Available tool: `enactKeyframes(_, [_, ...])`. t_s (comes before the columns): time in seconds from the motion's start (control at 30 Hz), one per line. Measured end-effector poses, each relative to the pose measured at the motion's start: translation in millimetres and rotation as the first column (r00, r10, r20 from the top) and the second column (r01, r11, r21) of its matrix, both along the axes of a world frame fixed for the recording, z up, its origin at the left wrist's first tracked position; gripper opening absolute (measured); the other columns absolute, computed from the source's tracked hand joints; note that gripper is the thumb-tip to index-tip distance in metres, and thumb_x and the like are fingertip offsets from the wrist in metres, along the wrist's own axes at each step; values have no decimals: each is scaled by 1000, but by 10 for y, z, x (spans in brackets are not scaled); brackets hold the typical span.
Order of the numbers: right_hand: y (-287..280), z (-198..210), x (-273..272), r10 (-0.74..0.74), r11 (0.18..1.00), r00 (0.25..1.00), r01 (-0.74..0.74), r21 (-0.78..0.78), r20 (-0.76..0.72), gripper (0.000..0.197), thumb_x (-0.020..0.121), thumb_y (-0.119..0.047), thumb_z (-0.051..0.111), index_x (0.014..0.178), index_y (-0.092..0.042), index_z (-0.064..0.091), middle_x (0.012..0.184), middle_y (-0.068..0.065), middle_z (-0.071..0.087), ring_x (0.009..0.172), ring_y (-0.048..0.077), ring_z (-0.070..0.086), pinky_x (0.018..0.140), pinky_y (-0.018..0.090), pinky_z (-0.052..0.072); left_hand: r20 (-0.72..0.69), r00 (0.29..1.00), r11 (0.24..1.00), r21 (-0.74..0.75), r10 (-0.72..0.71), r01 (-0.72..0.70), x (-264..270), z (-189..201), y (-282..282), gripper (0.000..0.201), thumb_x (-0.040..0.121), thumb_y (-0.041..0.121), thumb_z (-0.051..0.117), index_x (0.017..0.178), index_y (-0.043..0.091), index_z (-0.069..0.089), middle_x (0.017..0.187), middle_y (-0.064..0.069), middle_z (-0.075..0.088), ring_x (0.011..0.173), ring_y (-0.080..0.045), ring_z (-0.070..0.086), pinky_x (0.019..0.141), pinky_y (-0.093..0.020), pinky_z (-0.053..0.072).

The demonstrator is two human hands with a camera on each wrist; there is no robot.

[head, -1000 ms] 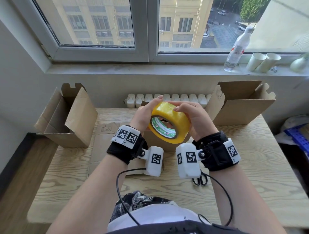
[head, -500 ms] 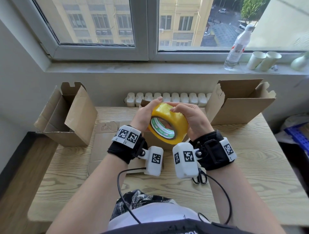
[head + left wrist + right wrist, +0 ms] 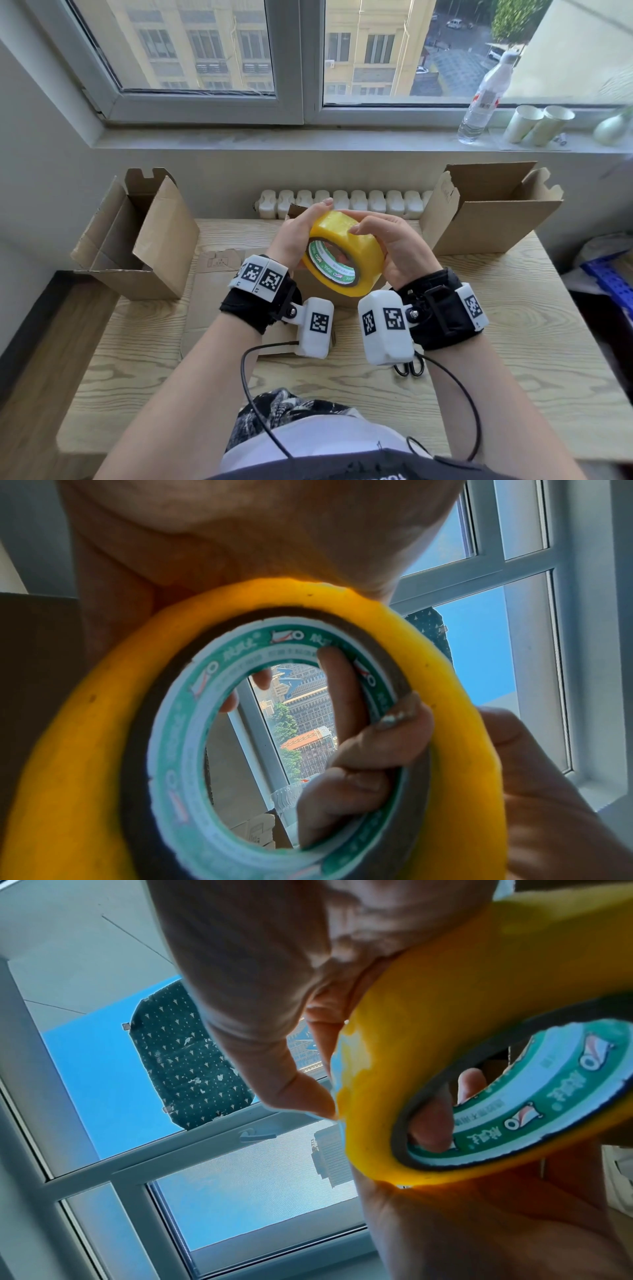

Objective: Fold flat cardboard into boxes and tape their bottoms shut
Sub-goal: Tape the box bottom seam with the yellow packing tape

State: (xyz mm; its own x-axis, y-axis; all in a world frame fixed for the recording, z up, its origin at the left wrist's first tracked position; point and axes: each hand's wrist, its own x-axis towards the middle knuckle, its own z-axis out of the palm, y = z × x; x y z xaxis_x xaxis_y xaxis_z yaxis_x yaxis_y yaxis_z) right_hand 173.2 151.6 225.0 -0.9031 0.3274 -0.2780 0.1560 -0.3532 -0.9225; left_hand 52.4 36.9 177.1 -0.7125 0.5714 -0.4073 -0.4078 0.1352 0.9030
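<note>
- Both hands were up over the middle of the wooden table [image 3: 513,342], sharing one yellow tape roll [image 3: 356,246] held on edge, clear of the tabletop.
- Left hand [image 3: 298,236] cupped the roll's left side, fingers curled round behind it; the left wrist view showed fingertips [image 3: 337,674] hooked inside the green-printed core.
- Right hand [image 3: 394,246] gripped the right side, fingers draped over the yellow rim, and its thumb tip [image 3: 308,1099] pressed against the outer wrap in the right wrist view.
- Step in hand, by my reading: hunting for the loose tape end. No free tail showed anywhere.
- Flat cardboard [image 3: 219,294] lay on the table under the wrists, apparently not yet folded up.
- Two opened boxes stood at the far corners, left box [image 3: 137,240] and right box [image 3: 493,212].
- Next move called for a nail under the tape edge, then a steady peel while the other hand held the core firm.
- Scissors [image 3: 409,366] waited near the front edge, just beneath the right wrist.
</note>
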Motion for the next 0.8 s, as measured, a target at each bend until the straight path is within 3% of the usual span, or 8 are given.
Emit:
enactKeyframes(0.13, [-26,-13,-5,-22,1000,1000,22,-16,18,22,85,1,59,98,-8,75,92,15,72,85,28,67,81,41,56,0,1000,1000,-8,1,-1,15,8,-18,41,86,52,64,90,12,68,76,-10,65,66,-22,65,62,-29,55])
enactKeyframes(0.37, [-38,1,-18,-40,999,999,41,-21,19,21,85,1,60,99,-6,74,90,15,72,81,27,67,75,38,57,-13,1000,1000,3,-10,10,10,5,-16,46,84,56,64,94,11,68,78,-11,65,67,-24,65,64,-31,55])
enactKeyframes(0.53, [-57,25,-22,-60,997,998,61,-46,11,18,85,1,62,97,-4,75,86,17,72,72,27,69,57,33,58,-8,1000,1000,15,3,-3,32,4,-16,51,84,57,64,102,9,70,85,-13,66,70,-24,66,65,-31,56])
enactKeyframes(0.63, [-67,18,-23,-94,995,996,94,-39,10,16,84,0,65,97,-2,74,85,19,71,69,29,68,53,31,57,8,1000,1000,24,1,-1,54,33,0,64,70,63,71,103,8,70,86,-16,65,72,-27,65,70,-35,56])
enactKeyframes(0.7, [-54,3,-17,-93,995,996,94,-22,13,19,84,-1,66,102,-2,73,89,19,71,75,30,68,57,32,58,9,1000,1000,30,1,-2,51,34,17,76,57,68,74,101,7,70,87,-19,63,73,-29,64,77,-41,54])
enactKeyframes(0.8, [-10,4,-4,-38,999,999,38,-5,4,21,85,-4,65,104,-7,74,95,17,72,84,30,68,74,40,58,-10,1000,999,28,19,-18,29,46,9,74,55,68,74,97,7,68,84,-19,61,70,-29,62,77,-43,52])
